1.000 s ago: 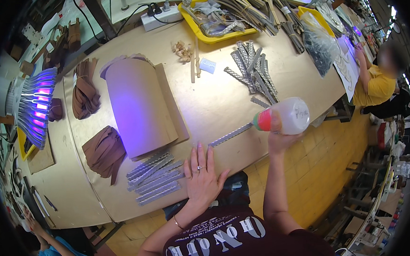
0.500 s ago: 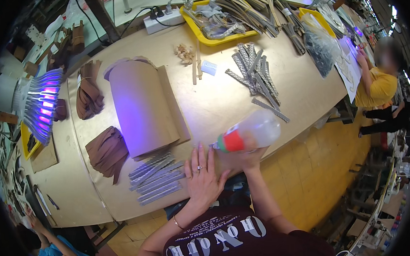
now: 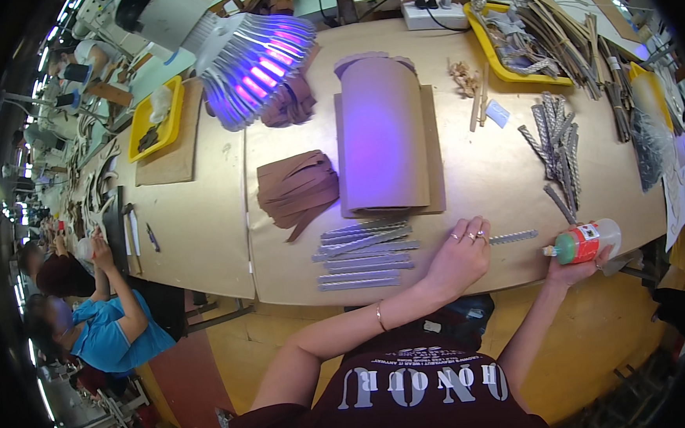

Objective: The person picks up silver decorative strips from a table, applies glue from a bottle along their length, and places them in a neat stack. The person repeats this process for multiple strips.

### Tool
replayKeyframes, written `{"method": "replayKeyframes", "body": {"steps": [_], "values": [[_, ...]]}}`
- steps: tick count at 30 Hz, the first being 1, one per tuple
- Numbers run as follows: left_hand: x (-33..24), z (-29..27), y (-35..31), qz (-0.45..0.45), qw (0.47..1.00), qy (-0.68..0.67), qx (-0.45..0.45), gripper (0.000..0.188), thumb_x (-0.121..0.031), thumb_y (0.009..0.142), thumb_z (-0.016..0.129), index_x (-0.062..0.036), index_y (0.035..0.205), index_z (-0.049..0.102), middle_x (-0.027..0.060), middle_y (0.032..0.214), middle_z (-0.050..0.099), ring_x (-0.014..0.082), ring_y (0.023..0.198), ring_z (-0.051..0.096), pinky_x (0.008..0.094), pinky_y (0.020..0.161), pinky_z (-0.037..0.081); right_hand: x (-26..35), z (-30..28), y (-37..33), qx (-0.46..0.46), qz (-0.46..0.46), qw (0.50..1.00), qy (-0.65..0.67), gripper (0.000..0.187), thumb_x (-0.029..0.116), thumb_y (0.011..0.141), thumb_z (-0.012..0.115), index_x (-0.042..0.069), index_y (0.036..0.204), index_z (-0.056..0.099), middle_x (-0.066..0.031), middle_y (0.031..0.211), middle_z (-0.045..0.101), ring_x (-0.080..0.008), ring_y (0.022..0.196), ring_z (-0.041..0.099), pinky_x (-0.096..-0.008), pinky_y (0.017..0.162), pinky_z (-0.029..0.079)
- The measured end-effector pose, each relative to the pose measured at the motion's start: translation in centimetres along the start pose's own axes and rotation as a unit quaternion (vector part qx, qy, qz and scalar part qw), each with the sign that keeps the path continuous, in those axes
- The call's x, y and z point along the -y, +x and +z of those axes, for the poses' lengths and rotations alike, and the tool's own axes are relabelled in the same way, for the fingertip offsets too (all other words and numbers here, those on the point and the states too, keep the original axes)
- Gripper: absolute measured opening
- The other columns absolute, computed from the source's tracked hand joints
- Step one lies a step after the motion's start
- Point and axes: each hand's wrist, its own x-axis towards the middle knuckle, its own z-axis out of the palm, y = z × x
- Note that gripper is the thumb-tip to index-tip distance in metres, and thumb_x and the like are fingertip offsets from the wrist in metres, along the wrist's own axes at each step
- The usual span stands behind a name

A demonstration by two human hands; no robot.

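Note:
My left hand (image 3: 461,255) is at the table's near edge with its fingers curled together at one end of a grey braided strip (image 3: 514,236). The rest of that strip sticks out flat to the right. My right hand (image 3: 572,270) is wrapped round a squeeze bottle (image 3: 582,243) with a green top, a red label and a clear body. The bottle lies tilted on its side, its nozzle facing left toward the strip but apart from it. Left of my left hand, several grey braided strips (image 3: 366,261) lie in rough rows.
A curved brown sheet (image 3: 382,133) stands beyond the strips. Beside it are bundles of brown strips (image 3: 298,187) and a lamp with glowing purple lights (image 3: 259,66). More braided strips (image 3: 559,142) lie at right, below a yellow tray (image 3: 498,59). A person in blue (image 3: 122,325) works at left.
The view has turned left. My left hand has gone from flat to curled fingers on a strip. My right hand has drawn the bottle away to the right.

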Motion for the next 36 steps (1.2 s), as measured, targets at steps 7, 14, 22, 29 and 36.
{"method": "replayKeyframes", "body": {"steps": [7, 14, 22, 29, 36], "values": [[1.5, -3.7, -2.4, -0.033, 0.993, -0.106, 0.037, 0.014, -0.016, 0.075, 0.066, -0.0033, 0.079, 0.065, 0.0129, 0.13, 0.055, 0.0273, 0.123, 0.048, 0.0442, 0.1, 0.038, 0.3, -0.2, 0.3, 0.027, 0.024, 0.999, 0.02, 0.058, 0.052, 0.084, 0.059, 0.002, 0.114, 0.055, -0.0134, 0.095, 0.061, -0.0252, 0.082, 0.061, -0.0354, 0.069, 0.052], [7.6, -12.1, -7.6, -0.117, 0.992, -0.041, 0.023, 0.017, -0.018, 0.073, 0.074, -0.009, 0.085, 0.067, 0.0102, 0.134, 0.054, 0.0279, 0.124, 0.048, 0.0446, 0.099, 0.036, 0.0, -0.7, 0.2, 0.056, 0.036, 0.996, 0.055, 0.058, 0.052, 0.087, 0.057, 0.001, 0.113, 0.055, -0.0104, 0.094, 0.063, -0.022, 0.082, 0.062, -0.0346, 0.071, 0.053], [6.1, -11.4, -4.2, -0.08, 0.991, -0.101, -0.047, 0.036, -0.008, 0.072, 0.071, -0.0051, 0.107, 0.065, 0.0117, 0.119, 0.062, 0.0309, 0.109, 0.058, 0.043, 0.092, 0.042, -0.9, -0.1, -0.7, 0.01, 0.012, 0.998, 0.053, 0.059, 0.054, 0.09, 0.053, 0.001, 0.114, 0.055, -0.008, 0.092, 0.063, -0.0194, 0.081, 0.062, -0.0334, 0.072, 0.053], [4.1, 1.4, 11.2, 0.044, 0.997, -0.065, -0.001, 0.036, -0.01, 0.084, 0.06, -0.0041, 0.12, 0.058, 0.0159, 0.135, 0.051, 0.0312, 0.126, 0.046, 0.0434, 0.103, 0.036, -1.9, -0.2, -0.7, -0.058, 0.04, 0.995, 0.068, 0.059, 0.056, 0.088, 0.054, 0.003, 0.114, 0.056, -0.0062, 0.089, 0.063, -0.0185, 0.077, 0.063, -0.0331, 0.065, 0.054], [3.6, 5.3, 16.7, 0.046, 0.994, -0.099, 0.01, 0.019, -0.018, 0.088, 0.055, -0.0061, 0.097, 0.067, 0.0128, 0.113, 0.062, 0.0306, 0.115, 0.052, 0.0454, 0.098, 0.034, -2.6, 0.0, -0.6, -0.044, 0.086, 0.993, 0.067, 0.063, 0.056, 0.085, 0.057, 0.003, 0.118, 0.052, -0.0094, 0.095, 0.062, -0.0221, 0.083, 0.062, -0.0403, 0.077, 0.054]]}}
